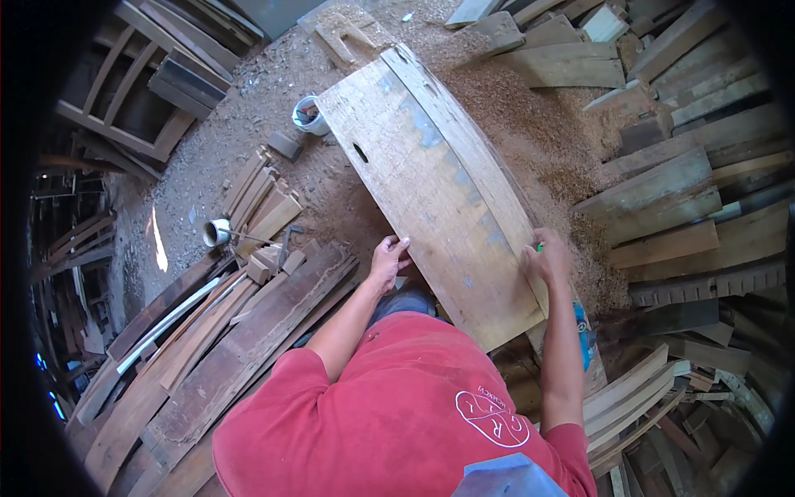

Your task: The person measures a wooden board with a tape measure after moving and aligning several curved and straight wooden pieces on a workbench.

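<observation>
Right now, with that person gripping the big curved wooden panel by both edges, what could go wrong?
The left hand and right hand grip bare edges of the wide panel, so splinters or a slip seem possible. Loose planks crowd the floor near the legs, and sawdust covers it, so tripping or sliding while carrying looks likely.

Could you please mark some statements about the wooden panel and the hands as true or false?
1. The left hand grips the left edge of the large curved wooden panel. True.
2. The right hand rests on the sawdust-covered ground. False: it holds the panel's right edge.
3. The panel has a small dark slot near its left edge. True.
4. The panel is freshly painted solid red. False: it is bare, weathered wood with faint bluish patches.
5. A small white bucket stands on the ground beyond the panel's left side. True.
</observation>
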{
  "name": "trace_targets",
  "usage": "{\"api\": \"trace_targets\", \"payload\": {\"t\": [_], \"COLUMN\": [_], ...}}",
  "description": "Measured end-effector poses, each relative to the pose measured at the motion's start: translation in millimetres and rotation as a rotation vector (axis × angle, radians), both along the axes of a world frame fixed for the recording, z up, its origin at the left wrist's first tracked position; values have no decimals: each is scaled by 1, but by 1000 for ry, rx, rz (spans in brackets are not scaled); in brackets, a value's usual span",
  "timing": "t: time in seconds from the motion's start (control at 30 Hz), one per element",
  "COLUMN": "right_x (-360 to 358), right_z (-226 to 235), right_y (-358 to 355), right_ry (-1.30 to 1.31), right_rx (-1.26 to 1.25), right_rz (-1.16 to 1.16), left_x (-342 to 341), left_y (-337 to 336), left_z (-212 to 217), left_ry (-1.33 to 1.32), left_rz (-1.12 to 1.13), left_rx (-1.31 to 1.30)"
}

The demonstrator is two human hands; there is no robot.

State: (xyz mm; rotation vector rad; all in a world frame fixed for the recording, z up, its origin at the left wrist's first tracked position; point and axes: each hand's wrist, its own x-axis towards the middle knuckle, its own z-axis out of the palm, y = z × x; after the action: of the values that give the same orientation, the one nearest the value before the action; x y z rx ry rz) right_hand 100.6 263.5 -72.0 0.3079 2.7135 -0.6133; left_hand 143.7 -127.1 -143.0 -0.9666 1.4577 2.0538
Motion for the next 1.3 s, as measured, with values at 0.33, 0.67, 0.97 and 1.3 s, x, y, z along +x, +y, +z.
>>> {"api": "trace_targets", "payload": {"t": [0.33, 0.67, 0.97, 1.3], "right_x": [-2, -23, -47, -29], "right_z": [-13, 1, 8, 4], "right_y": [-9, -30, -20, -21], "right_ry": [35, -140, -360, -167], "right_rx": [-62, 128, 147, 165], "right_rz": [-66, -202, -108, 56], "left_x": [-15, -21, -18, -11], "left_y": [-5, -7, -3, 21], "left_z": [-3, 1, -15, -25], "left_ry": [-11, -37, 19, 113], "left_rz": [46, -9, 12, 42], "left_rx": [-23, -28, -44, -337]}}
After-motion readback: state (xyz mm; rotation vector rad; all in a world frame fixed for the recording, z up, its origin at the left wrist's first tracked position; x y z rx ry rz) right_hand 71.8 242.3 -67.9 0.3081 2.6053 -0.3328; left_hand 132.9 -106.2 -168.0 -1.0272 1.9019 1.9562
